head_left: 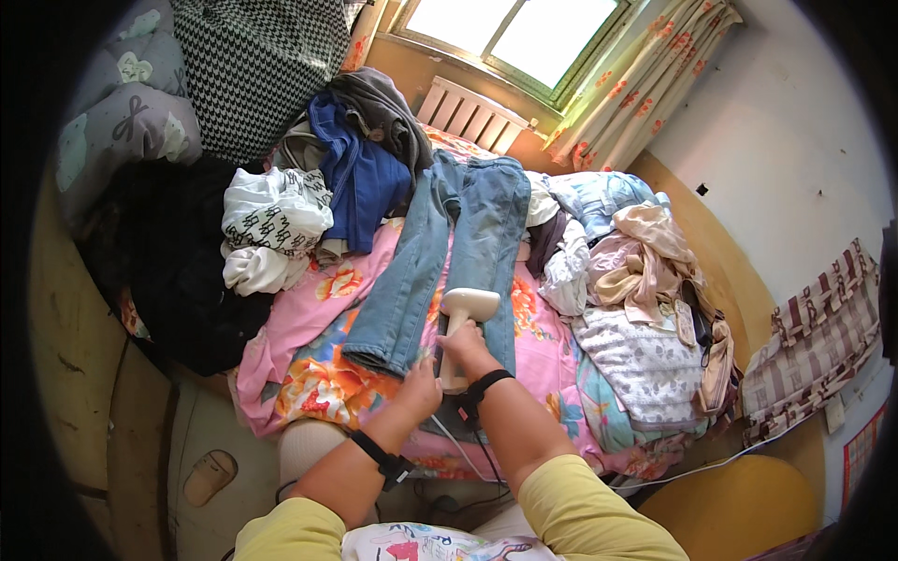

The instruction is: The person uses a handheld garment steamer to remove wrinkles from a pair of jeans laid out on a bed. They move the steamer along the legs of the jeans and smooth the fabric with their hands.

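Jeans (404, 280): laid on bed (323, 393). Left of jeans: garment heap (276, 210), piled. Right of jeans: second heap (641, 280), piled. Behind jeans: radiator (472, 114), set. Over right-hand jeans leg: steamer (470, 303), held.

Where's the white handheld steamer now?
The white steamer is in the right hand, just right of centre in the head view, its top over the jeans.

We see small lettering on the wearer's shirt (421, 543). We cannot read the dark, letter-like marks on the white garment (277, 208).
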A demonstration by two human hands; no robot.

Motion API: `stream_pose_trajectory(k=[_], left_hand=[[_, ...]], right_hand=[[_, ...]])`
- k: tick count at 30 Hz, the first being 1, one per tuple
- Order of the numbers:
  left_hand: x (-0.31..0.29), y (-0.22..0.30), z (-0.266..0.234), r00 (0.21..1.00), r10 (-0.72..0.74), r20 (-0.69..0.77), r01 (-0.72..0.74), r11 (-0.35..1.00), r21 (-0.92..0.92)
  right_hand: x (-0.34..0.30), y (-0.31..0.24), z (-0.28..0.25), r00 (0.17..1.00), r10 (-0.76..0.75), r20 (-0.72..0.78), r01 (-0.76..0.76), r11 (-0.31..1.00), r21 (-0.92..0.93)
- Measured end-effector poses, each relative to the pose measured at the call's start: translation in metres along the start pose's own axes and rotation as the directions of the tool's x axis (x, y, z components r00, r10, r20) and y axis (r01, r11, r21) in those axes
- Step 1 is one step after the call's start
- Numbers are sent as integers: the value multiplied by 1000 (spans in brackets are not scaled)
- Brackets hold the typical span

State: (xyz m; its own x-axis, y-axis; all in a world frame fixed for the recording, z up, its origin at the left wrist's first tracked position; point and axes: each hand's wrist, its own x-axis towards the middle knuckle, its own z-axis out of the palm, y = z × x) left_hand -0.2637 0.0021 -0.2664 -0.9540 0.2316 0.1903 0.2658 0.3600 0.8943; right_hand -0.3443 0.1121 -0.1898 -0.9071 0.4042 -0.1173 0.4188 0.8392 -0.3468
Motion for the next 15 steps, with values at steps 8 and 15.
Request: stream_pose_trajectory(k=[8, 15], left_hand=[[7, -14, -10, 976, -214, 49, 216, 976, -27], [0, 18, -12, 933, -319, 165, 299, 944, 137]], right_hand=[[22, 36, -7, 997, -72, -6, 66, 863, 501], [0, 126, -70, 881, -16, 473, -405, 492, 771]])
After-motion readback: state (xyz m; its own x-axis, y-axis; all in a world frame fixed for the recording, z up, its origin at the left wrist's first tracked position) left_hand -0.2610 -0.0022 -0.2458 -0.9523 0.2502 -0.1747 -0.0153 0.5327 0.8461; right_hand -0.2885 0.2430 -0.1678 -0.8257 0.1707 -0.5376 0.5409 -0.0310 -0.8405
